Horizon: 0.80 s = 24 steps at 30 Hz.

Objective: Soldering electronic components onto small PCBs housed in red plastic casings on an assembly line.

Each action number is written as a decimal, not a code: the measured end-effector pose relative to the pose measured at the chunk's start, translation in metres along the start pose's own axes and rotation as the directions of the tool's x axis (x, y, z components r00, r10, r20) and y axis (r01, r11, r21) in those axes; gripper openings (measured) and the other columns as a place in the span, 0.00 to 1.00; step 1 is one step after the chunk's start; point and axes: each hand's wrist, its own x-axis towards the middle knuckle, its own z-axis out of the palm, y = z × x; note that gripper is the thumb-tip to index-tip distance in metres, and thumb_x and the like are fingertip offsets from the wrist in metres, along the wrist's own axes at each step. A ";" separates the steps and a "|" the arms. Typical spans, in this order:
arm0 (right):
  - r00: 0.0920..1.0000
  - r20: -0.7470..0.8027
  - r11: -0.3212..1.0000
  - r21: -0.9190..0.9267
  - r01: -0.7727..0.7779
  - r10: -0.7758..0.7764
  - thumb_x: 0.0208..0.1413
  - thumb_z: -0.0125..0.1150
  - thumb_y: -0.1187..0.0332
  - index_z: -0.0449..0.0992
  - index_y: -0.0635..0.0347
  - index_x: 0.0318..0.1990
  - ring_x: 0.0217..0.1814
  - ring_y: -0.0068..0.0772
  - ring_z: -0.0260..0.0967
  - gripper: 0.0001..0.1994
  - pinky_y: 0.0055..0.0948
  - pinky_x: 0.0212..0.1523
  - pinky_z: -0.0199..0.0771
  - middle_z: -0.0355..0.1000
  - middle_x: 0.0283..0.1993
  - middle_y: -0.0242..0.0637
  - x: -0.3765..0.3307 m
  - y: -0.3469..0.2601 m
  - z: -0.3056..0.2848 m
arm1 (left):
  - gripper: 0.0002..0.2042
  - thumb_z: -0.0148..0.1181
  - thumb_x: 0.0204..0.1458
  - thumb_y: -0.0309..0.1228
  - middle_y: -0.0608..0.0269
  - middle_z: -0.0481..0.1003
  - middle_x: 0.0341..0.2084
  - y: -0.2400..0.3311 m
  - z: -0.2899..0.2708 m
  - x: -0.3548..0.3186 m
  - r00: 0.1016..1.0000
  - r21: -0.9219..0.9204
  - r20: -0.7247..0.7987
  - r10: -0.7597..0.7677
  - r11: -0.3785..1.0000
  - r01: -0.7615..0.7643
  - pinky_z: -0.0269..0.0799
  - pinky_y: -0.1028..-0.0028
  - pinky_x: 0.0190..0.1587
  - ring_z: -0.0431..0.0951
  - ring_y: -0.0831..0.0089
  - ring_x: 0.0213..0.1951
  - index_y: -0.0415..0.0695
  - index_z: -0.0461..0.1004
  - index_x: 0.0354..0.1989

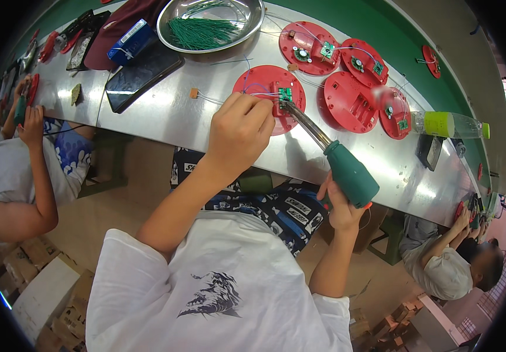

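A green-handled soldering iron (351,175) is gripped in my right hand (345,206). Its metal tip reaches a small green circuit board (285,94) on a round red plastic housing (260,76) and seems to touch it. My left hand (241,130) is closed in a pinch over that housing's near left part. What its fingertips hold is hidden; thin wires run right beside them. Wires also trail left from the housing to a small tan connector (194,93).
More red housings (342,104) with boards and wires lie to the right, near a plastic bottle (441,124). A metal bowl (247,42) of green wires, a dark tablet-like device (138,82) and a blue box (130,42) stand back left. Other people work at both sides.
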 end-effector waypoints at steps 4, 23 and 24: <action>0.983 -0.180 0.967 0.255 0.006 0.042 0.55 0.60 0.78 0.74 0.75 0.52 0.25 0.31 0.72 0.17 0.27 0.24 0.73 0.77 0.42 0.48 0.006 -0.011 0.008 | 0.05 0.63 0.43 0.18 0.58 0.73 0.26 0.000 -0.001 -0.001 1.000 0.001 0.014 -0.010 1.000 0.010 0.72 0.64 0.31 0.73 0.60 0.29 0.39 0.77 0.30; 0.877 -0.477 0.919 0.368 0.143 0.054 0.65 0.52 0.61 0.69 0.74 0.49 0.16 0.33 0.69 0.19 0.29 0.14 0.71 0.73 0.40 0.53 0.022 0.010 -0.013 | 0.07 0.64 0.44 0.18 0.58 0.74 0.26 0.003 -0.002 0.000 1.000 0.010 0.029 0.011 1.000 -0.012 0.71 0.64 0.30 0.74 0.60 0.28 0.39 0.78 0.32; 0.882 -0.468 0.921 0.366 0.133 0.059 0.65 0.51 0.61 0.69 0.74 0.49 0.16 0.33 0.69 0.19 0.29 0.14 0.71 0.73 0.40 0.53 0.023 0.011 -0.013 | 0.08 0.65 0.43 0.19 0.57 0.75 0.27 0.001 0.000 -0.001 0.999 0.023 0.036 0.001 1.000 -0.002 0.72 0.64 0.31 0.74 0.59 0.29 0.39 0.78 0.33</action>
